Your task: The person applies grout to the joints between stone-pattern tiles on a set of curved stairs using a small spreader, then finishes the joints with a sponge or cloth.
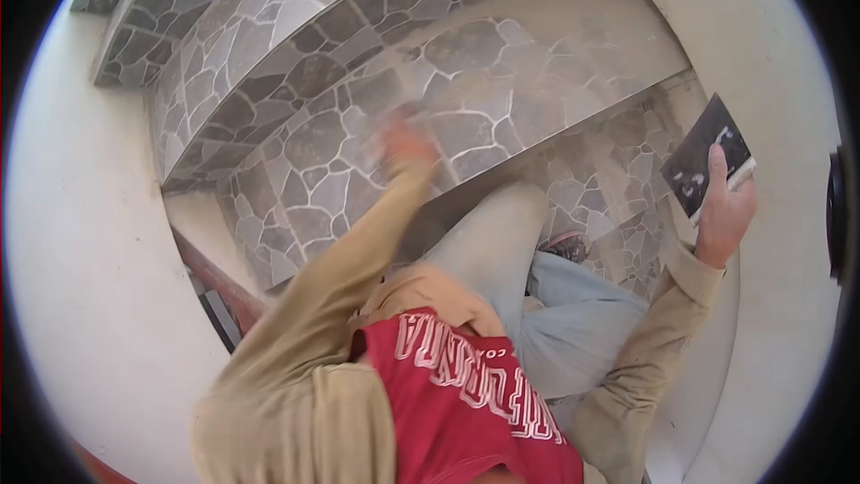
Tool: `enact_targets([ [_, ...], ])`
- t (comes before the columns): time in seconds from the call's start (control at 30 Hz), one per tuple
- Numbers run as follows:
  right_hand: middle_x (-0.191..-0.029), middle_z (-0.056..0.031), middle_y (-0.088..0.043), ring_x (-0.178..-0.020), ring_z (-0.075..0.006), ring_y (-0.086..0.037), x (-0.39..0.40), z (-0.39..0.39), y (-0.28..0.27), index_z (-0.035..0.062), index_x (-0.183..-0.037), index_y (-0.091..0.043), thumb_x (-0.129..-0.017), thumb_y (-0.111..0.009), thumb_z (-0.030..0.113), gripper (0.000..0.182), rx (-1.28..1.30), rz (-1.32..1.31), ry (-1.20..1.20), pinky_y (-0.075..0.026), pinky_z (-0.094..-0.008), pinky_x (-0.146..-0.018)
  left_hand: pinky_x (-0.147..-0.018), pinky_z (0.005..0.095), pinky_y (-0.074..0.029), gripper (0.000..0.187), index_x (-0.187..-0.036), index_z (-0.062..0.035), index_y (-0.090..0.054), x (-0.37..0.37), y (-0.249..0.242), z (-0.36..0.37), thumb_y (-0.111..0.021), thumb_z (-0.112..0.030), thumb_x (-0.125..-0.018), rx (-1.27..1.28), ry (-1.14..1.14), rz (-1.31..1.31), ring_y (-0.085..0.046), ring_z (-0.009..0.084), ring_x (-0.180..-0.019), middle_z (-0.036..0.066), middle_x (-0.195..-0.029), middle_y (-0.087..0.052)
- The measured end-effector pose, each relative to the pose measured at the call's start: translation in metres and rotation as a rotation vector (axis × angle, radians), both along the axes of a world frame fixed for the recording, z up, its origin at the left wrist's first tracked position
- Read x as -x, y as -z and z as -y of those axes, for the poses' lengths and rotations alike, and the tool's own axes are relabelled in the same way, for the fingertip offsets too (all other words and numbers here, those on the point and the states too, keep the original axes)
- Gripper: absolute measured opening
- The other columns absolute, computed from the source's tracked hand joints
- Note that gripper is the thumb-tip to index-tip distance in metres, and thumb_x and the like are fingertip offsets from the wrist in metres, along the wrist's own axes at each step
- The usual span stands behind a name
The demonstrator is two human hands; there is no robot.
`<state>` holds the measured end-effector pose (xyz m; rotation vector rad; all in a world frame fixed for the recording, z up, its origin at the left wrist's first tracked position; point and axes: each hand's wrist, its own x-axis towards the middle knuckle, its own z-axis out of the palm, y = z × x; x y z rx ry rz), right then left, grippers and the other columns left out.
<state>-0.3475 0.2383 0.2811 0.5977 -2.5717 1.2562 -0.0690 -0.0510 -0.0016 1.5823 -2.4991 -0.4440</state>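
Observation:
My left hand (408,145) is over the stone-patterned step tread (358,148), smeared by motion. Something dark shows at its fingertips, too blurred to name, and I cannot make out the fingers. Out to the right, my right hand (724,215) grips a dark, flat rectangular piece (703,161) by its lower edge, thumb across its face. That face carries pale smudges, and a whitish strip runs along the edge by the hand. The piece is held up near the pale wall, apart from the step.
Curved upper steps (260,18) with the same stone pattern rise at the top left. Pale walls (81,215) stand on both sides. Dust coats part of the tread (573,27). My bent knees and a shoe (566,246) are below the step's edge.

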Motion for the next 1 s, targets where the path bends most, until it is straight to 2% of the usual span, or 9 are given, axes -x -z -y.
enact_targets([
  [0.07,-0.098,-0.0063,-0.072,-0.085,-0.0117,-0.064,-0.006,0.003,0.000,-0.0021,-0.111,-0.070,-0.095,-0.071,0.029,0.035,0.016,0.027,-0.031,-0.051,-0.0289,-0.077,-0.115,0.0508,-0.032,0.050,-0.138,-0.0075,-0.054,0.141,0.038,-0.021,-0.056,-0.029,-0.093,0.430,0.427,0.049,-0.037,0.0421,-0.142,0.022,-0.153,-0.042],
  [0.1,-0.099,-0.0075,-0.073,-0.086,-0.0129,-0.065,-0.006,0.003,-0.001,-0.0016,-0.112,-0.070,-0.095,-0.071,0.030,0.036,0.026,0.048,-0.040,-0.051,-0.0298,-0.078,-0.105,0.0464,-0.044,0.044,-0.135,-0.0121,-0.057,0.191,-0.027,-0.027,-0.057,-0.025,-0.093,-0.380,0.387,-0.473,-0.056,0.0391,-0.126,0.023,-0.134,-0.060],
  [0.23,-0.100,-0.0160,-0.075,-0.090,-0.0265,-0.071,0.012,-0.010,0.010,-0.0022,-0.109,-0.070,-0.093,-0.071,0.037,0.043,-0.194,-0.171,0.209,-0.052,-0.0373,-0.081,-0.090,0.0417,-0.053,0.037,-0.127,-0.0144,-0.063,0.248,-0.119,-0.050,-0.060,-0.022,-0.091,-0.560,0.531,-0.850,-0.066,0.0369,-0.108,0.021,-0.110,-0.070],
  [0.37,-0.103,-0.0099,-0.073,-0.088,-0.0161,-0.067,0.036,-0.040,0.014,-0.0044,-0.112,-0.069,-0.094,-0.072,0.029,0.038,0.009,-0.007,0.154,-0.052,-0.0315,-0.080,-0.088,0.0372,-0.055,0.052,-0.134,-0.0150,-0.061,0.110,-0.163,-0.020,-0.055,0.000,-0.084,-0.105,0.645,-0.915,-0.065,0.0258,-0.117,0.017,-0.123,-0.069],
  [0.47,-0.101,-0.0072,-0.073,-0.085,-0.0137,-0.066,0.027,-0.036,0.007,-0.0053,-0.110,-0.070,-0.094,-0.072,0.025,0.034,0.072,-0.013,0.151,-0.052,-0.0292,-0.078,-0.098,0.0308,-0.049,0.055,-0.137,-0.0073,-0.060,-0.045,-0.141,0.021,-0.051,0.008,-0.085,-0.220,0.233,-0.750,-0.063,0.0228,-0.119,0.014,-0.130,-0.067],
  [0.53,-0.101,-0.0065,-0.072,-0.086,-0.0127,-0.065,0.019,-0.036,0.007,-0.0052,-0.110,-0.070,-0.094,-0.072,0.024,0.033,0.074,0.027,0.154,-0.052,-0.0287,-0.079,-0.100,0.0362,-0.049,0.041,-0.135,0.0035,-0.055,-0.183,-0.062,0.055,-0.056,-0.008,-0.097,-0.224,-0.155,-0.448,-0.063,0.0302,-0.120,0.022,-0.132,-0.063],
  [0.63,-0.104,-0.0056,-0.071,-0.088,-0.0100,-0.063,0.010,-0.033,0.001,-0.0043,-0.111,-0.070,-0.095,-0.072,0.022,0.031,0.052,0.111,0.165,-0.051,-0.0271,-0.080,-0.118,0.0528,-0.024,0.070,-0.151,-0.0042,-0.040,-0.279,0.004,0.021,-0.066,-0.026,-0.090,0.001,0.081,-0.012,-0.032,0.0461,-0.144,0.029,-0.153,-0.040],
  [0.77,-0.094,-0.0031,-0.072,-0.080,-0.0080,-0.062,-0.010,-0.010,-0.008,-0.0027,-0.107,-0.072,-0.093,-0.074,0.023,0.029,0.195,-0.018,0.053,-0.050,-0.0254,-0.073,-0.115,0.0708,-0.008,0.082,-0.157,-0.0189,-0.034,-0.168,-0.037,-0.042,-0.069,-0.029,-0.084,-0.127,0.621,0.064,-0.008,0.0507,-0.151,0.024,-0.165,-0.016],
  [1.0,-0.081,-0.0024,-0.072,-0.071,-0.0116,-0.062,0.001,-0.010,-0.006,0.0013,-0.098,-0.074,-0.090,-0.076,0.027,0.027,0.203,-0.009,0.086,-0.050,-0.0301,-0.067,-0.114,0.0697,-0.019,0.077,-0.157,-0.0205,-0.031,0.126,-0.043,-0.057,-0.066,-0.036,-0.090,0.147,1.186,-0.006,-0.017,0.0460,-0.150,0.022,-0.162,-0.021],
])
